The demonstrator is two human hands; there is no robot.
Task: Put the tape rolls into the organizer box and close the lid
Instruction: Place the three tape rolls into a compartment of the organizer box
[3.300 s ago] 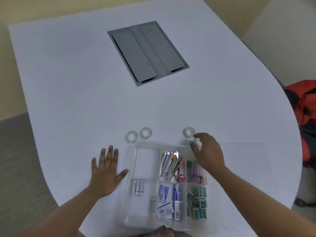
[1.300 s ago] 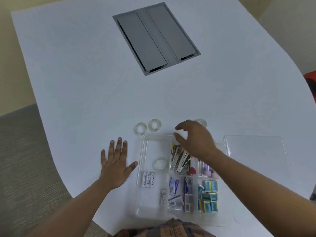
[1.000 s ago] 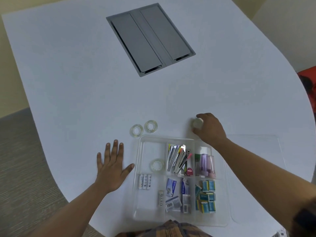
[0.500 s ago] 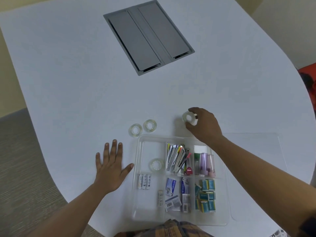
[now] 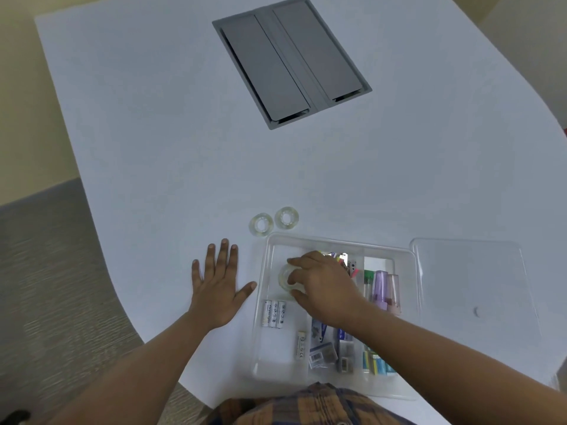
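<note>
The clear organizer box point(image 5: 310, 240) lies open near the table's front edge. My right hand point(image 5: 322, 289) reaches into its far-left compartment, with fingers and thumb closed around a clear tape roll point(image 5: 284, 277) low in that compartment. I cannot make out a second roll under the hand. Two more clear tape rolls point(image 5: 261, 224) point(image 5: 287, 217) lie side by side on the table just behind the box's far-left corner. The clear lid point(image 5: 469, 286) rests flat to the right of the box. My left hand point(image 5: 219, 289) is spread flat on the table, left of the box.
Batteries point(image 5: 273, 312), pens, highlighters point(image 5: 382, 289) and small packets fill the box's other compartments. A grey cable hatch point(image 5: 291, 62) is set into the white table point(image 5: 153, 133) farther back. The table's curved edge runs close by on the left and in front.
My right hand lifted a tape roll from the table behind the box and brought it left and down into the far-left compartment. My left hand stayed flat.
</note>
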